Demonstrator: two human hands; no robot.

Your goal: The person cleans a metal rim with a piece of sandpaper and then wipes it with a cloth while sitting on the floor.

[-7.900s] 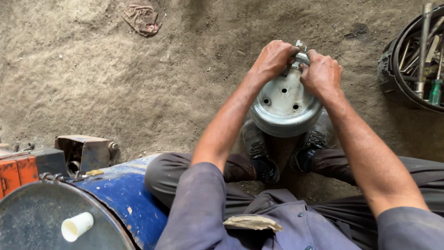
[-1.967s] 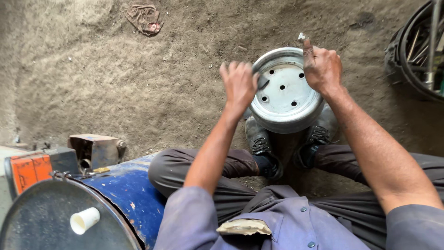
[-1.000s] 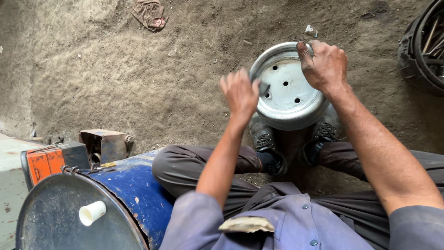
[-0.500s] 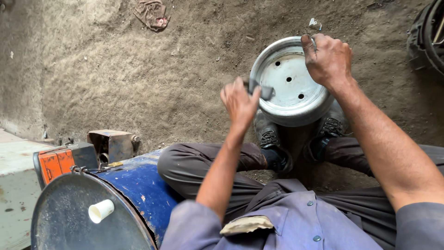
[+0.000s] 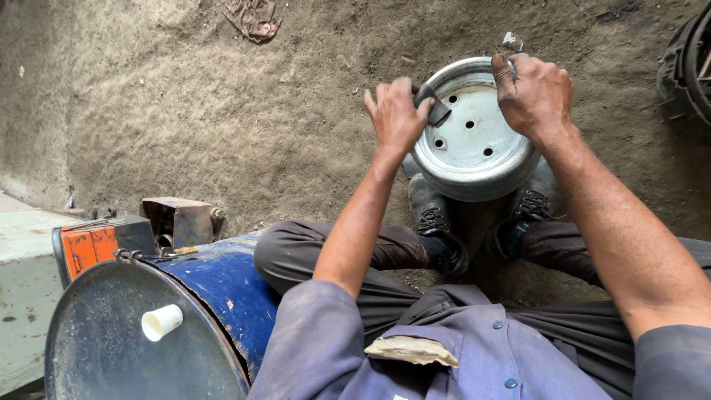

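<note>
A silver rim [image 5: 474,133] stands tilted on the dirt floor [image 5: 185,126] just beyond the person's two boots [image 5: 437,226], its dished face with five small holes turned toward the camera. The left hand [image 5: 396,115] sits at the rim's nine o'clock edge, fingers curled over a short dark strip [image 5: 433,107] that lies against the lip; how much of the strip the palm covers cannot be told. The right hand [image 5: 535,92] is clenched on the rim at about one o'clock, and it hides most of what it grips: only a small pale bit [image 5: 511,39] pokes out above the knuckles, possibly a tool's tip. The rim's lower edge is lost between the boots.

At seven o'clock in the view a blue drum [image 5: 215,289] with a white cap [image 5: 161,322] is cut off by the bottom edge. Beside it an orange box [image 5: 89,248] and a rusty block [image 5: 178,218] are partly hidden. A tyre [image 5: 689,67] is cropped at two o'clock. A rag [image 5: 253,16] lies at eleven o'clock.
</note>
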